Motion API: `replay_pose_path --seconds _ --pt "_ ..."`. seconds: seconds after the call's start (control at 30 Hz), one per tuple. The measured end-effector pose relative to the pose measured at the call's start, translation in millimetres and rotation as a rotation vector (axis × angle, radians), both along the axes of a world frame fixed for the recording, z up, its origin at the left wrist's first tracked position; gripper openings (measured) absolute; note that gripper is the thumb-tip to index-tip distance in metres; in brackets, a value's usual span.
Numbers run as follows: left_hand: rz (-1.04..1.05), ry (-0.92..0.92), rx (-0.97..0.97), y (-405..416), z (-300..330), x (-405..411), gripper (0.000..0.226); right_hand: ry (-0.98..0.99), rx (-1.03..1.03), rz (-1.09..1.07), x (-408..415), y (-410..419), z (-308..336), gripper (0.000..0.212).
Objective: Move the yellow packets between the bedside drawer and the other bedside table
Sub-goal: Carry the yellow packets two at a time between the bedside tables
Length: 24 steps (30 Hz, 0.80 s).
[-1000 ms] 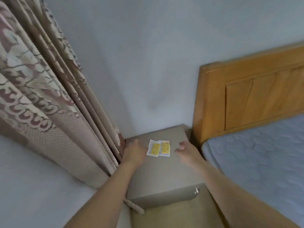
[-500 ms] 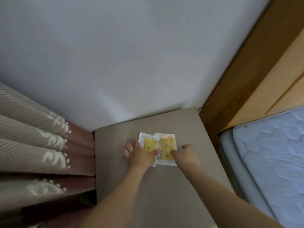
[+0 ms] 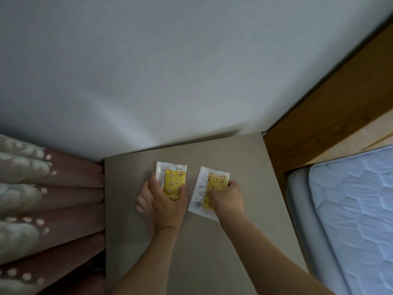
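Note:
Two yellow packets with white edges lie on the grey-beige bedside table top (image 3: pixel 202 252). My left hand (image 3: pixel 163 203) pinches the left yellow packet (image 3: pixel 173 177) between index finger and thumb, and its other fingers spread on the table to the left. My right hand (image 3: pixel 228 199) grips the lower right part of the right yellow packet (image 3: pixel 209 184) with curled fingers. That packet sits tilted, a small gap away from the left one. No drawer is in view.
A patterned curtain (image 3: pixel 42 209) hangs against the table's left edge. The wall runs behind the table. To the right stand a wooden headboard (image 3: pixel 319 135) and a blue quilted mattress (image 3: pixel 350 209).
The view dropped from the wall onto the table top. Both hands came onto the packets, which lay side by side touching; now they sit apart, the right one slid right and tilted.

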<state>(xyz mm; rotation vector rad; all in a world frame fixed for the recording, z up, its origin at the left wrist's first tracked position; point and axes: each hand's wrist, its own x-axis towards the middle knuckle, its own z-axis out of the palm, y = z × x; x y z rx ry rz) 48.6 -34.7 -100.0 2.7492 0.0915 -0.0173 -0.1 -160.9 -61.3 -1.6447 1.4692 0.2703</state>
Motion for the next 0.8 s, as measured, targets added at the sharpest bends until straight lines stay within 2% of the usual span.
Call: replay_pose_path --seconds 0.1,0.23,0.33,0.43,0.53,0.6,0.67,0.8 --pt "-0.005 0.027 0.016 0.7 -2.0 0.7 0.087 -0.085 0.005 -0.009 -5.4 -1.7 2.7 0.021" --pt "0.026 0.041 -0.05 0.9 5.5 4.0 0.071 -0.176 -0.023 -0.023 -17.8 -8.3 15.5 0.013" --pt "0.046 0.183 -0.107 -0.3 10.1 8.3 0.078 -0.197 -0.034 0.018 -28.4 -14.0 24.9 0.009" --pt "0.171 0.33 -0.176 -6.3 21.1 12.2 0.087 -0.188 -0.036 0.045 -39.0 -17.4 37.9 0.013" --pt "0.202 0.509 -0.184 -16.1 33.9 11.7 0.081 -0.193 -0.061 0.052 -52.2 -21.7 53.7 0.01" --pt "0.146 0.577 -0.127 -19.5 37.5 3.8 0.075 -0.197 -0.086 0.049 -63.2 -24.6 64.8 0.003" --pt "0.007 0.562 -0.099 -21.9 43.7 -8.9 0.061 -0.192 -0.108 0.046 -76.1 -27.9 78.2 0.006" --pt "-0.238 0.612 -0.269 -30.5 83.6 -40.4 0.02 -0.174 -0.098 -0.031 -111.7 -37.1 122.6 0.006"
